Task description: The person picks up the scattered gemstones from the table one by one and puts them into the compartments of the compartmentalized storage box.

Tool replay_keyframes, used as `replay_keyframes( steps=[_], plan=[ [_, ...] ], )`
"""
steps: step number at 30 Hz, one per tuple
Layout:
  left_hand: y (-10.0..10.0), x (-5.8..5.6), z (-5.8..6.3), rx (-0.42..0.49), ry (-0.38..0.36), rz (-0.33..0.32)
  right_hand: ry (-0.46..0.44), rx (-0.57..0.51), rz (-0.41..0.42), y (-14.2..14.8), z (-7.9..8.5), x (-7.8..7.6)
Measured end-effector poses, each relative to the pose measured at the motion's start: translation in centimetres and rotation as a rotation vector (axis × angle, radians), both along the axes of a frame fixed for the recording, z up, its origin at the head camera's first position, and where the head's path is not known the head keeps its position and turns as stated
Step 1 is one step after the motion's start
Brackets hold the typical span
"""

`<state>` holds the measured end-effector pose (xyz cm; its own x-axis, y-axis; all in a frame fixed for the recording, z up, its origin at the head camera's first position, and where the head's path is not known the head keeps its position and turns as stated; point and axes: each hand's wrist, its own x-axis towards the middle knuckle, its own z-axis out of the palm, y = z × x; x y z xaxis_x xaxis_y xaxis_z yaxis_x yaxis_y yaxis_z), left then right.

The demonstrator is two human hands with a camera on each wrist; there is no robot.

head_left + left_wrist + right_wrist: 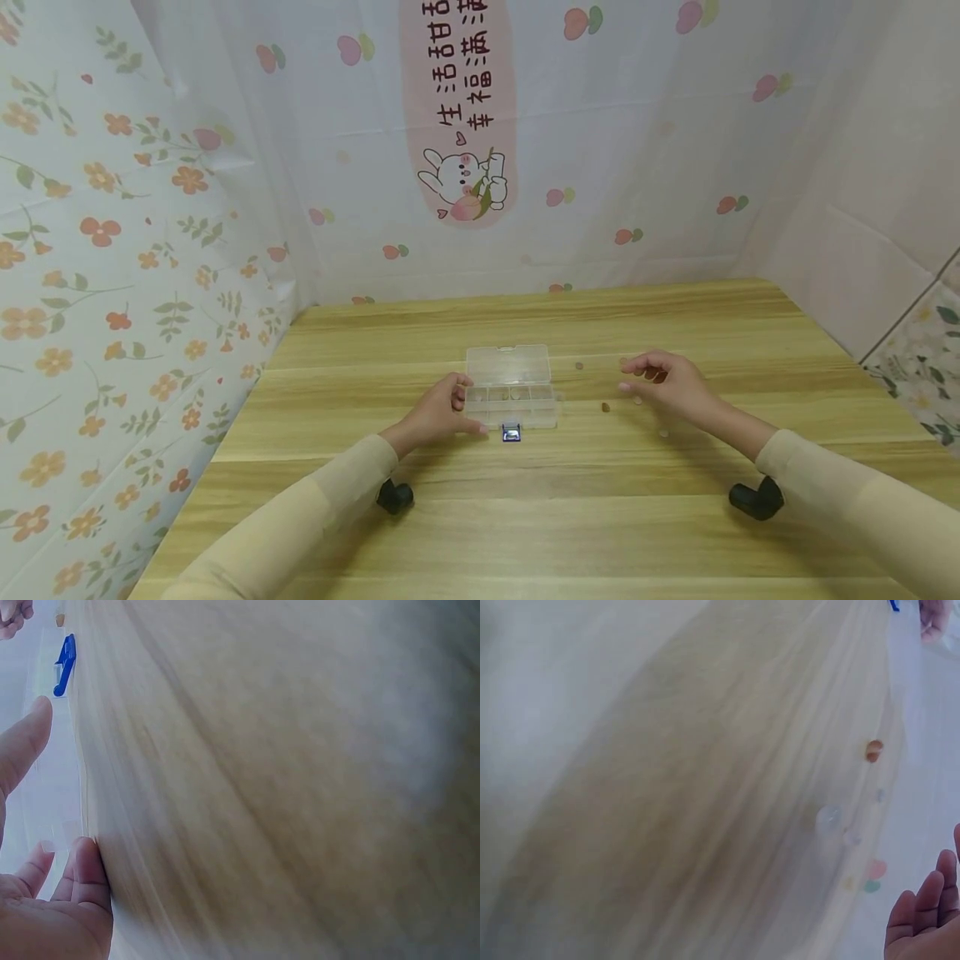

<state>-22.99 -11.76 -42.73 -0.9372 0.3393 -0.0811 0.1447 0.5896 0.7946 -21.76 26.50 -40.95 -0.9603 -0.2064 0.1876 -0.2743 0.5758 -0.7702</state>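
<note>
A clear plastic compartment box (512, 412) lies on the table with its lid (508, 365) folded back and a blue latch (512, 432) at the front. My left hand (441, 410) holds the box's left end, thumb along the front edge and fingers at the far side. A few small pieces sit in the rear compartments. To the right of the box, my right hand (673, 390) hovers over small loose stones, thumb and fingers apart. Around it are a brown stone (605, 407), a tan one (579, 366) and a clear one (828, 817).
The wood-grain table (480, 533) runs back to a white patterned curtain (637, 150). Floral cloth (112, 317) hangs along the left side. Black wrist-worn pieces (756, 498) stick out under both sleeves.
</note>
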Motion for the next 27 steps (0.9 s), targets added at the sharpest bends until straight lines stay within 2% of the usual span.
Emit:
replay_keyframes(
  steps=[14, 27],
  plan=[
    [-0.1, 0.1, 0.0, 0.002, -0.007, -0.002, -0.076, 0.078, -0.021, 3.3, -1.3, 1.3],
    [0.0, 0.1, 0.1, 0.033, -0.028, -0.004, -0.101, 0.012, 0.120, 6.0, -2.4, 2.6]
  ],
)
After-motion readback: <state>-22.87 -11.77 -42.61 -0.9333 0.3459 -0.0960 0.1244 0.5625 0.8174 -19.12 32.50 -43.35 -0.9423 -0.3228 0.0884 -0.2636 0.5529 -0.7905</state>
